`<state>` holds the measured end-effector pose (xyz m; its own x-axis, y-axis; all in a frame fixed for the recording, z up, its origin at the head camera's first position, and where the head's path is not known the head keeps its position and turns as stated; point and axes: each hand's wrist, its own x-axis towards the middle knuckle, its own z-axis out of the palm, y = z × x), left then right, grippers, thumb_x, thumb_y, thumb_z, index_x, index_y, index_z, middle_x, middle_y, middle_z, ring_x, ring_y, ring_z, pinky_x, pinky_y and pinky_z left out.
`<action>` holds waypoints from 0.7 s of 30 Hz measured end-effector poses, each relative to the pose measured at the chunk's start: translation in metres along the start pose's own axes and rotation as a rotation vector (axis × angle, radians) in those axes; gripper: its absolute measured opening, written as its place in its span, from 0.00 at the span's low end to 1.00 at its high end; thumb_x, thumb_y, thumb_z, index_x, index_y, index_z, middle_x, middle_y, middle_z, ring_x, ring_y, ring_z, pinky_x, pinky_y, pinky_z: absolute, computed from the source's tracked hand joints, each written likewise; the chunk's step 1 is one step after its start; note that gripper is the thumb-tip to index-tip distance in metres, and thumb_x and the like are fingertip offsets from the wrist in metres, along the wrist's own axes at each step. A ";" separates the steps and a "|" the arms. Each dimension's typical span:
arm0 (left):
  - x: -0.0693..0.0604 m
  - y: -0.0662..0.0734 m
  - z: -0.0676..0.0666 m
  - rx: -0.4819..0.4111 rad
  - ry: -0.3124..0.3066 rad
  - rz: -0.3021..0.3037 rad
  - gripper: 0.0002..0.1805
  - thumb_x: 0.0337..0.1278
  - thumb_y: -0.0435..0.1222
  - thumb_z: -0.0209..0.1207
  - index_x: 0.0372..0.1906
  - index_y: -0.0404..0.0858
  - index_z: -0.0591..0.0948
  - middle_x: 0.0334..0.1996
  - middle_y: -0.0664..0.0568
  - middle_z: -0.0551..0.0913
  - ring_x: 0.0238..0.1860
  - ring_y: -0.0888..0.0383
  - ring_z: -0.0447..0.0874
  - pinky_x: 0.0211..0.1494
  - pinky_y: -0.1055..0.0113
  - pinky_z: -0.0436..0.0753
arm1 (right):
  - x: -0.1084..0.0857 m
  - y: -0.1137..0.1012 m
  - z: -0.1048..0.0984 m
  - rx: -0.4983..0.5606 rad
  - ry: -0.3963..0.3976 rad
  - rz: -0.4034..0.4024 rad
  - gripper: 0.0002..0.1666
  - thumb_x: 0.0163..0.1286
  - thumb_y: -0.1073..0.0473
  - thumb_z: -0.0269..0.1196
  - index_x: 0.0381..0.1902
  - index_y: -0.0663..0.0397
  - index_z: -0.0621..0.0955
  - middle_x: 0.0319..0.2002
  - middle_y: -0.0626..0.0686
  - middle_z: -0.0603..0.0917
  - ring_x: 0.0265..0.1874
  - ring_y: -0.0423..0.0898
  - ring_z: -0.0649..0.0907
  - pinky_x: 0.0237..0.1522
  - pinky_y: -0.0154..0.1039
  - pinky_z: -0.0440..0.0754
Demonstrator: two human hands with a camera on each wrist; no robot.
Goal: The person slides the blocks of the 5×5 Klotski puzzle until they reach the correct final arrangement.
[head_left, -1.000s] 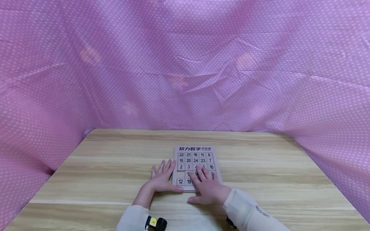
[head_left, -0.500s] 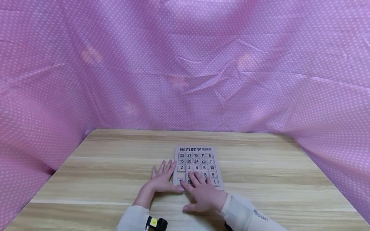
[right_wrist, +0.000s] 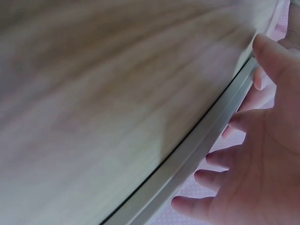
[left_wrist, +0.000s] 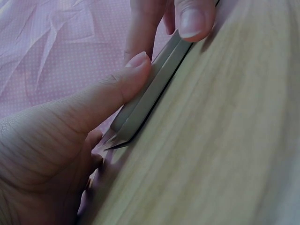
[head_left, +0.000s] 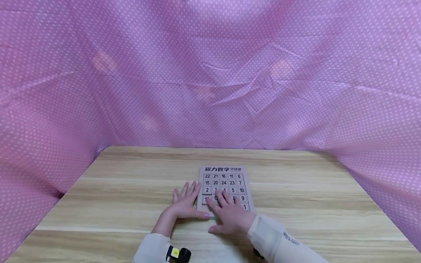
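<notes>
A flat grey sliding number puzzle (head_left: 247,184) lies on the table, with rows of numbered tiles under a printed heading. My left hand (head_left: 185,207) rests at its left side, fingers spread and straight; the thumb touches the front left corner. In the left wrist view that thumb (left_wrist: 133,75) lies against the board's edge. My right hand (head_left: 231,214) reaches over the lower rows, fingers extended and fingertips on the tiles. Its index finger touches a partly covered tile (head_left: 206,199) at the left of the fourth row. Several lower tiles are hidden beneath this hand.
The puzzle sits on a light wood-grain table (head_left: 131,175). Pink dotted cloth (head_left: 210,91) hangs behind and at both sides. A small black camera (head_left: 184,254) is strapped to the left wrist.
My right hand first drew back toward the bottom row, then moved up a little. The bottom-left tile, 12, has slid up into the gap in the fourth row. The left hand has stayed put.
</notes>
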<state>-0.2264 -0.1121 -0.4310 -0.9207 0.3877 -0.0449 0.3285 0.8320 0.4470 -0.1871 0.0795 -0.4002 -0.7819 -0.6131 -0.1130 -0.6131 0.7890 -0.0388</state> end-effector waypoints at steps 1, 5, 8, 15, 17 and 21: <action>0.000 0.000 0.000 -0.002 -0.001 -0.001 0.62 0.23 0.68 0.57 0.66 0.40 0.47 0.65 0.43 0.43 0.63 0.43 0.31 0.55 0.42 0.27 | 0.001 0.000 0.000 0.001 -0.005 0.006 0.49 0.51 0.27 0.48 0.66 0.43 0.53 0.65 0.60 0.47 0.61 0.59 0.49 0.52 0.63 0.52; 0.000 0.000 0.000 -0.001 0.000 0.001 0.61 0.24 0.68 0.57 0.66 0.40 0.48 0.65 0.43 0.43 0.63 0.43 0.31 0.55 0.42 0.27 | 0.003 0.000 -0.002 0.020 -0.025 0.022 0.49 0.51 0.28 0.48 0.66 0.44 0.52 0.65 0.60 0.47 0.61 0.59 0.49 0.52 0.63 0.52; 0.000 0.000 -0.001 0.001 0.001 0.005 0.61 0.24 0.67 0.57 0.66 0.40 0.47 0.65 0.43 0.43 0.63 0.43 0.31 0.55 0.42 0.27 | 0.004 0.000 -0.004 0.035 -0.035 0.029 0.50 0.51 0.28 0.49 0.66 0.44 0.52 0.65 0.60 0.47 0.61 0.59 0.49 0.53 0.63 0.52; -0.001 0.001 -0.002 0.000 0.000 0.011 0.62 0.24 0.67 0.57 0.66 0.39 0.48 0.65 0.42 0.43 0.63 0.43 0.31 0.55 0.42 0.27 | 0.003 0.004 -0.003 0.052 -0.016 0.018 0.51 0.50 0.26 0.48 0.66 0.46 0.51 0.65 0.60 0.45 0.62 0.59 0.48 0.53 0.63 0.52; -0.001 0.001 -0.002 0.001 0.001 0.012 0.62 0.24 0.67 0.57 0.66 0.39 0.48 0.65 0.42 0.43 0.63 0.43 0.31 0.55 0.42 0.27 | -0.001 0.007 -0.003 0.065 -0.004 0.014 0.51 0.50 0.27 0.48 0.66 0.47 0.52 0.65 0.60 0.45 0.62 0.59 0.47 0.52 0.63 0.51; -0.001 0.002 -0.002 -0.005 0.006 0.013 0.62 0.23 0.67 0.58 0.66 0.39 0.48 0.65 0.42 0.43 0.63 0.43 0.31 0.55 0.42 0.27 | -0.016 0.017 -0.007 0.098 0.017 0.007 0.50 0.51 0.28 0.50 0.66 0.48 0.54 0.65 0.61 0.45 0.61 0.60 0.46 0.53 0.64 0.48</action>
<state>-0.2252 -0.1120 -0.4286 -0.9178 0.3956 -0.0335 0.3392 0.8251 0.4518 -0.1858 0.1023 -0.3918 -0.7882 -0.6078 -0.0965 -0.5946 0.7926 -0.1353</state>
